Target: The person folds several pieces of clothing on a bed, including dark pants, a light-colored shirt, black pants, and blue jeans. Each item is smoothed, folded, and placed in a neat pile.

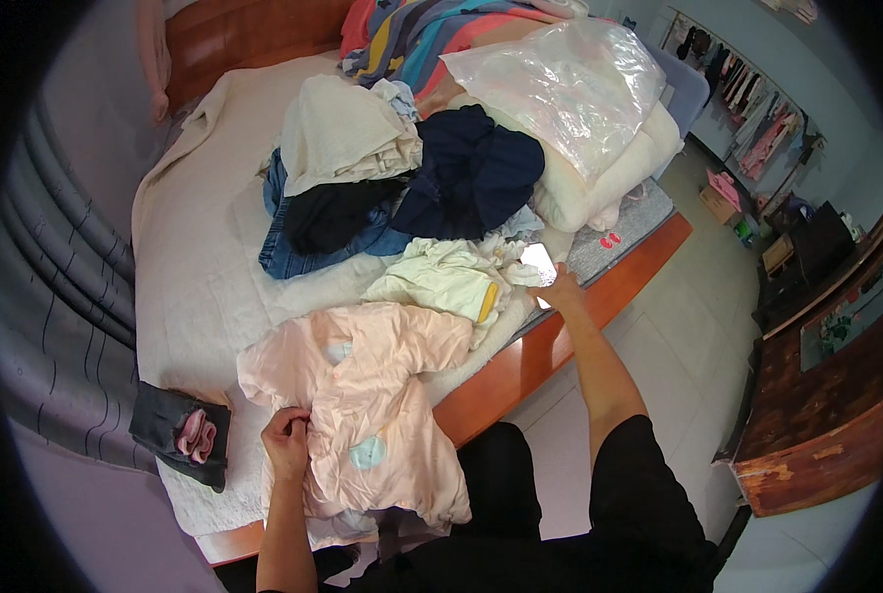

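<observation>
A pale pink short-sleeved garment (389,415) with a light blue round patch lies spread over the near corner of the bed, its lower end hanging over the edge. My left hand (287,437) pinches its left side, under the sleeve. At the bed's right edge, my right hand (566,290) has its fingers on a bright white flat object (536,261). Glare washes that object out, so its kind is unclear. A crumpled pale yellow garment (441,278) with a yellow-edged part lies between the pink one and the clothes pile.
Farther in lie a cream garment (345,141), jeans (275,241), black cloth (341,219) and navy cloth (475,174). Clear plastic (560,96) covers folded bedding. Dark folded clothes (171,426) sit at left. A wooden bed rail (516,378) edges the mattress; a wooden cabinet (827,422) stands right.
</observation>
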{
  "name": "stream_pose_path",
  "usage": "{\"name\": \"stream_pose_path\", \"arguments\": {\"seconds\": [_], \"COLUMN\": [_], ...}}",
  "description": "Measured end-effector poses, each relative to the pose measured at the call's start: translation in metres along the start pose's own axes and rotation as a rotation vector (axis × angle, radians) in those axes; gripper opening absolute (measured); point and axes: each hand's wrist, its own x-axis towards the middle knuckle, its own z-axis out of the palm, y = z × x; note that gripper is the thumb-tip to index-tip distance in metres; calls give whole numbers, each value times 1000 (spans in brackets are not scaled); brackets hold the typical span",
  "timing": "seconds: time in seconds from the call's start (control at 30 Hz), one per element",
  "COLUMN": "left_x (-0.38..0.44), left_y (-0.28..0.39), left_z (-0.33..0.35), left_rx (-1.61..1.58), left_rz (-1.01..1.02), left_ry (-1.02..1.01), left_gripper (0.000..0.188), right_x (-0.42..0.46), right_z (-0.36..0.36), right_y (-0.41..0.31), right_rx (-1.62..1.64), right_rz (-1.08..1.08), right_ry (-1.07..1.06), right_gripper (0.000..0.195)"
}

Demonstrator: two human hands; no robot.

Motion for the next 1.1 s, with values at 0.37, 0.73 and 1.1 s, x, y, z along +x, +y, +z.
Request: {"name": "stream_pose_path", "arguments": {"seconds": [0.37,0.73,1.1], "left_x": [-4,-5,-112], "left_y": [5,19,76], "left_z": [-6,-17,-50], "left_rx": [12,-232,519], "left_rz": [19,-211,-40], "left_ry": [42,-45,-253], "left_gripper": [16,16,21], "right_x": [23,-44,-297], "right_z": [17,10,44], "right_y": [-14,-27,-192], "right_rx": [141,342,486], "right_rz": [43,-639,-1427], "right_ry": [69,613,-315], "right_gripper": [108,31,32]}}
